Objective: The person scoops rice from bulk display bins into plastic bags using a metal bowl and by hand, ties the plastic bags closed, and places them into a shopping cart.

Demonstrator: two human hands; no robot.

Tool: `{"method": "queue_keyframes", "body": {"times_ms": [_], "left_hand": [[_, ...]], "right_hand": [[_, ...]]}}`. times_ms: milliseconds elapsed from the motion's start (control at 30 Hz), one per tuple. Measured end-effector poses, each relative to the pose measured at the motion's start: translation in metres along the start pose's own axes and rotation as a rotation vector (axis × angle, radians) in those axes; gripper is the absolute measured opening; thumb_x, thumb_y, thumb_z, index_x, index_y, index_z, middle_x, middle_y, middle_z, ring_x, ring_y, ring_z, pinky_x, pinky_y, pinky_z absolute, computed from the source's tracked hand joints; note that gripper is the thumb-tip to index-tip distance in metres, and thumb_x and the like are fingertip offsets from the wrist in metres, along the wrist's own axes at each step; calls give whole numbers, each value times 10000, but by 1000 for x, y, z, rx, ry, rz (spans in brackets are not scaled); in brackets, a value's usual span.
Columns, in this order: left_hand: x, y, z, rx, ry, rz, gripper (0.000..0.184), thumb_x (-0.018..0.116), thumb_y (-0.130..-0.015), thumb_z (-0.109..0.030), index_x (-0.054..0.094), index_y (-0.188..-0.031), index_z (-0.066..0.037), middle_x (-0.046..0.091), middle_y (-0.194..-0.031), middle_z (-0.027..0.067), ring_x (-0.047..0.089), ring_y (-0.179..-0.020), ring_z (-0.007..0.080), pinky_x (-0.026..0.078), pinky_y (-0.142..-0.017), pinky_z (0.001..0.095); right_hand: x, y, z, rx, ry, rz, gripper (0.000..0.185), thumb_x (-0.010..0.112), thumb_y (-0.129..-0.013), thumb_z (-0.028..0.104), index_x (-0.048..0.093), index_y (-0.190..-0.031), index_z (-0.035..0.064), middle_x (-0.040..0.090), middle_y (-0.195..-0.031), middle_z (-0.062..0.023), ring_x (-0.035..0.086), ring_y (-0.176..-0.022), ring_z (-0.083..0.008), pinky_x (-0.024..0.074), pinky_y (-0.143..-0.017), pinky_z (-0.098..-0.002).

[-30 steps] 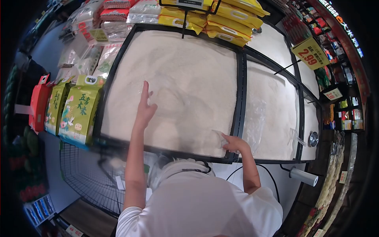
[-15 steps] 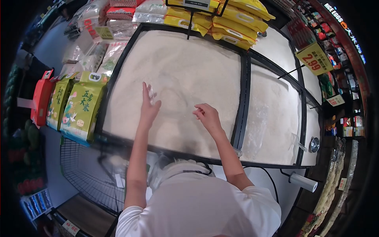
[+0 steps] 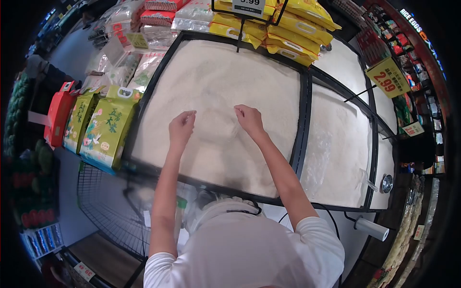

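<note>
A wide black-framed bin (image 3: 156, 81) is filled with white rice (image 3: 240, 72). Over its middle, my left hand (image 3: 182, 127) is closed, thumb and fingers pinched together. Level with it on the right, my right hand (image 3: 249, 120) is also closed in a pinch, a short gap away. Faint outlines of a thin clear plastic bag (image 3: 213, 103) show between the two hands, hard to make out against the rice. Both hands seem to grip its edges. Neither hand clearly touches the rice.
A neighbouring rice compartment holds clear plastic (image 3: 318, 158) and a clear scoop handle (image 3: 369, 178). A metal bowl (image 3: 386, 183) sits at right. Yellow bags (image 3: 293, 38) stand behind, green rice bags (image 3: 108, 127) at left. A wire cart (image 3: 103, 197) and plastic roll (image 3: 372, 229) are near me.
My left hand has gone from spread fingers to a pinch. My right hand has moved slightly up in view and stays pinched. The whole view has shifted a little.
</note>
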State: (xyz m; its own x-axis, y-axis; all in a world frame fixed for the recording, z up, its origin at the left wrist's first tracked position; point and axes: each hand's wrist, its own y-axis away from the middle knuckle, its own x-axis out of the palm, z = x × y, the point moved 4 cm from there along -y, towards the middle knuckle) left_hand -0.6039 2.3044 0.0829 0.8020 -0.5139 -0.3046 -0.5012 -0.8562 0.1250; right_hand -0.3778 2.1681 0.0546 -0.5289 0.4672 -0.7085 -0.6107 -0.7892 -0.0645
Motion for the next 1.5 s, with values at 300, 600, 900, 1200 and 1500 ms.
{"method": "queue_keyframes", "body": {"times_ms": [300, 600, 900, 1200, 1500], "left_hand": [[-66, -23, -145, 233, 384, 58, 299, 647, -942, -234, 669, -1172, -43, 474, -660, -81, 391, -536, -7, 288, -458, 167], [17, 0, -190, 225, 268, 481, 169, 595, -958, -185, 616, -1043, -41, 549, -692, -40, 463, -553, 29, 333, -484, 199], [21, 8, -179, 159, 448, 422, 143, 571, -926, -92, 623, -1029, -6, 637, -812, -5, 529, -615, 18, 380, -537, 165], [108, 148, -202, 709, 0, 768, 211, 589, -839, 55, 608, -1029, -35, 627, -805, 64, 617, -689, 111, 470, -575, 260], [85, 114, -92, 625, -344, 59, 1056, 776, -810, -344, 72, -1537, -44, 326, -1493, 232, 479, -1278, 364, 408, -1024, 467]], "right_hand": [[-135, -23, 132, -38, -526, -57, 204, 637, -943, 182, 712, -1076, 46, 616, -698, 35, 554, -596, -31, 420, -499, -191], [-146, -8, 211, -300, -763, 173, 255, 608, -957, 105, 644, -1197, 29, 678, -903, -27, 632, -765, -75, 497, -611, -207], [-71, 54, 81, -414, -471, 191, 1287, 895, -634, 436, 65, -1548, 75, 278, -1549, -168, 272, -1428, -314, 238, -1161, -457], [-37, 50, 92, -281, -141, -586, 519, 420, -1016, 485, 525, -1227, 24, 626, -927, -88, 589, -1057, -175, 369, -1095, -371], [-43, 30, 57, 81, -1133, -62, 489, 443, -1019, 472, 607, -862, 39, 391, -515, 40, 378, -512, -65, 410, -652, -262]]}}
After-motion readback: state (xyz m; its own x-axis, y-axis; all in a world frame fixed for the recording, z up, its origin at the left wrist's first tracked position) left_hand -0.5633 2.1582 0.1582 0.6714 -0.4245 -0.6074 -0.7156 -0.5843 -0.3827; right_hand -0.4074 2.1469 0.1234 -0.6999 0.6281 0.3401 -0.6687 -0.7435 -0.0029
